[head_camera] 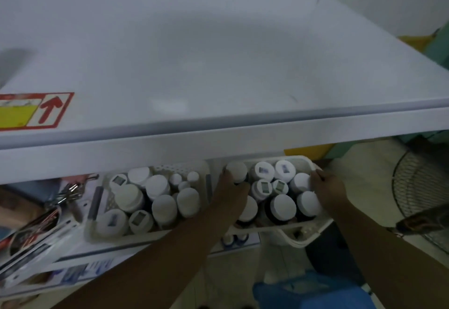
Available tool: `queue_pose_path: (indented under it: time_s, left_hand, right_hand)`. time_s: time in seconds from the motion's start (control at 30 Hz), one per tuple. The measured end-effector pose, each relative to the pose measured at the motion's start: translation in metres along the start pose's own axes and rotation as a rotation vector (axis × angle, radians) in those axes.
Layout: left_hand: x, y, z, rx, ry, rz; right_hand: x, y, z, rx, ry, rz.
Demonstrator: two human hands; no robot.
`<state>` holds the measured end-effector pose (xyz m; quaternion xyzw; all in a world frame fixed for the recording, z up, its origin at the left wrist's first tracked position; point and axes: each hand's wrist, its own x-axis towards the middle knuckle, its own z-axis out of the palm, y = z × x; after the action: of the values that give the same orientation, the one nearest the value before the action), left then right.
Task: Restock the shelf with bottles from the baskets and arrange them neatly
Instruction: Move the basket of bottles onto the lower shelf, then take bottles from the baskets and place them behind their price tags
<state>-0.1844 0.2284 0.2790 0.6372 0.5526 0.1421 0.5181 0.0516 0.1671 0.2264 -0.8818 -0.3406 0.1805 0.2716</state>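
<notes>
Two white perforated plastic baskets sit side by side on a low ledge, tucked under the front lip of the broad, smooth white shelf board point(218, 65). The left basket point(170, 168) and right basket point(267, 228) are both packed w/ upright dark-bodied bottles under round matte white caps, some caps carrying small printed stickers.

Both hands are in the right basket. The left hand point(232, 187) is at its far-left corner, fingers curled round one white-capped bottle point(237, 169), so a closed hold near the cap. The right hand point(328, 187) is at the basket's right rim, fingers bent beside another cap; can't tell whether it grips rim, bottle or nothing.

Key relation: the held bottle's long axis is vertical, and the shelf board lies up and far from it, w/ the lip overhanging the basket's far edge. So prob. the bottle has to come toward the near side first to clear the lip, then go up and over. The left hand is the nearer one to it. Caps look slick and the basket plastic looks thin.
</notes>
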Motion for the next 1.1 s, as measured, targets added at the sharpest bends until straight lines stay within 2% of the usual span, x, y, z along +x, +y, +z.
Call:
queue_pose_path:
  time_s: [0.13,0.23,0.33,0.47,0.53,0.6,0.63,0.7,0.77,0.83,0.9,0.97,1.1]
  left_hand:
    - [-0.002,-0.009,-0.015,0.117,0.069,0.078]
    - [-0.006,-0.019,-0.026,0.243,0.121,0.234]
    - [-0.005,-0.024,-0.026,0.406,0.027,0.311]
    - [-0.006,-0.024,-0.016,0.567,-0.044,0.305]
    - [-0.003,-0.025,-0.014,0.607,-0.040,0.306]
    - [0.001,-0.022,-0.012,0.662,-0.005,0.317]
    - [0.003,-0.021,-0.011,0.690,0.003,0.320]
    - [0.006,-0.016,-0.011,0.757,-0.031,0.304]
    - [0.009,-0.009,-0.011,0.818,-0.076,0.274]
    - [0.011,-0.006,-0.013,0.790,-0.107,0.238]
    - [0.015,-0.007,-0.019,0.702,-0.151,0.200]
    - [0.017,-0.007,-0.022,0.652,-0.189,0.158]
    - [0.021,0.006,-0.036,0.448,-0.106,0.106]
  right_hand:
    - [0.010,-0.015,0.009,-0.036,-0.034,-0.054]
    - [0.019,-0.019,0.016,-0.013,-0.005,-0.067]
    - [0.026,-0.020,0.022,0.033,0.044,-0.041]
    - [0.031,-0.023,0.022,0.049,0.025,-0.066]
    - [0.030,-0.024,0.017,0.035,0.054,-0.139]
    - [0.025,-0.026,0.006,-0.026,0.135,-0.306]
    - [0.020,-0.029,0.001,-0.012,0.120,-0.425]
    - [0.010,-0.035,-0.008,-0.044,-0.021,-0.683]
    - [0.001,-0.038,-0.011,-0.279,-0.170,-0.865]
    - [-0.010,-0.045,-0.006,-0.456,-0.324,-0.968]
    - [-0.017,-0.053,0.006,-0.550,-0.433,-0.993]
    - [-0.019,-0.060,0.011,-0.596,-0.441,-0.995]
    - [-0.013,-0.067,0.006,-0.370,-0.491,-0.821]
